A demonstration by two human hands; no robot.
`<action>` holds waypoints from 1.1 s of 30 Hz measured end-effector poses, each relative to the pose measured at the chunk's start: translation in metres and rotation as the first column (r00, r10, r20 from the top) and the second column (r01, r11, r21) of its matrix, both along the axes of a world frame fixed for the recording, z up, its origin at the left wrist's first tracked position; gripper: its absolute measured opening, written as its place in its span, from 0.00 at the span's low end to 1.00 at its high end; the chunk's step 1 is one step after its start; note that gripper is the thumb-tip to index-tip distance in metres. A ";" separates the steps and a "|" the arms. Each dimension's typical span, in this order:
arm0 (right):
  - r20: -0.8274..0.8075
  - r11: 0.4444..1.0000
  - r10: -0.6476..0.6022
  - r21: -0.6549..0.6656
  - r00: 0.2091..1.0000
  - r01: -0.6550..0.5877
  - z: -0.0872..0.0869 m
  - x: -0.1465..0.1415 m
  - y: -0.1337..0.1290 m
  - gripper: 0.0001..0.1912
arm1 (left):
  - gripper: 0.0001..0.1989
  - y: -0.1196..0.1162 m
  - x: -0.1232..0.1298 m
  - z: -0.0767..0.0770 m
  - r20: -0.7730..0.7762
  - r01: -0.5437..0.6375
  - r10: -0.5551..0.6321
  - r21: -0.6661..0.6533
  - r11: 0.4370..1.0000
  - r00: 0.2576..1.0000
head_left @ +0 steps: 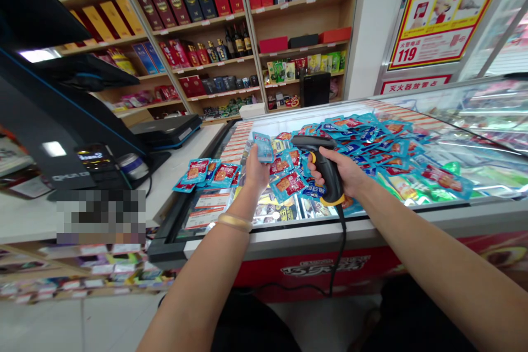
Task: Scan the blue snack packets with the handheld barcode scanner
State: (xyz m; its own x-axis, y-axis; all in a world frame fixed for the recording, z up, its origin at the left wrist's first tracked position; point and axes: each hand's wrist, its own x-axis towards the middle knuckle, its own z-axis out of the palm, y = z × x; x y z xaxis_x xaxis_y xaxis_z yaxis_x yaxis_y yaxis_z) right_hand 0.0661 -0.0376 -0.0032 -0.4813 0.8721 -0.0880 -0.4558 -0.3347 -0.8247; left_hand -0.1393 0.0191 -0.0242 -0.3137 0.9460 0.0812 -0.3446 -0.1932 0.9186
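My right hand [336,168] is wrapped round the grip of a black and yellow barcode scanner [330,176], whose head points left. A black cable hangs from its base over the freezer's front. In my left hand [256,168] is a small blue snack packet [263,146], held up in front of the scanner with its pale side showing. Below both hands, more blue and red snack packets [289,184] lie on the glass lid. To the right spreads a large heap of the same packets [371,137]. Several others form a small pile [212,172] at the left.
The chest freezer [264,237] has a glass top and red front. At the left, a counter [173,162] carries a checkout terminal [61,121] and a can [132,166]. Behind stand shelves [214,22] of boxes and bottles. A white box [252,110] sits by the far edge.
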 end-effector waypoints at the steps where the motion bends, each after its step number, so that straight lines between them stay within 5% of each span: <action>1: 0.014 1.000 0.015 -0.017 1.000 -0.014 0.001 -0.001 -0.001 0.12 | 0.22 -0.002 0.000 0.002 0.068 0.030 -0.029 -0.022 0.999 0.997; 6: 0.070 0.997 0.062 -0.041 0.996 -0.059 0.001 -0.006 -0.004 0.13 | 0.24 -0.010 0.001 0.009 0.159 0.182 -0.177 -0.019 0.983 0.971; 17: 0.123 1.000 0.021 0.004 0.992 -0.022 -0.004 -0.009 -0.004 0.15 | 0.25 -0.014 0.004 0.010 0.048 0.200 -0.199 -0.020 0.980 0.979; 20: 0.099 0.999 0.039 -0.012 0.994 -0.038 -0.004 -0.008 -0.003 0.14 | 0.25 -0.012 0.003 0.005 -0.054 0.182 -0.183 -0.027 0.983 0.982; 23: 0.049 0.999 0.046 -0.021 0.998 -0.045 -0.003 -0.009 -0.002 0.13 | 0.24 -0.012 -0.007 0.007 -0.318 0.048 -0.028 0.055 0.997 0.948; 25: 0.025 0.999 0.051 -0.017 0.998 -0.050 -0.001 -0.013 -0.001 0.13 | 0.23 -0.015 -0.021 0.014 -0.579 -0.060 0.164 0.194 0.979 0.798; 28: -0.013 0.996 0.083 -0.013 0.997 -0.083 0.004 -0.027 -0.002 0.12 | 0.24 -0.027 -0.050 0.025 -0.865 -0.184 0.360 0.314 0.932 0.350; 31: -0.036 0.992 0.120 -0.043 0.992 -0.122 0.009 -0.045 -0.004 0.13 | 0.22 -0.043 -0.078 0.023 -0.959 -0.310 0.275 0.284 0.908 -0.072; 33: -0.041 0.987 0.146 -0.060 0.988 -0.148 0.010 -0.056 -0.004 0.14 | 0.22 -0.051 -0.092 0.013 -0.963 -0.344 0.127 0.205 0.916 -0.237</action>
State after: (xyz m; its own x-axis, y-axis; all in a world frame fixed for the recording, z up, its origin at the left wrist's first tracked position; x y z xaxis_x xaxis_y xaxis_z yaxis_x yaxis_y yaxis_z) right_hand 0.0100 -0.0420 0.0067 -0.6079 0.7848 -0.1205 -0.4268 -0.4510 -0.7839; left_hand -0.2309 -0.0319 -0.0107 -0.1770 0.8580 0.4821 0.9828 0.1282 0.1327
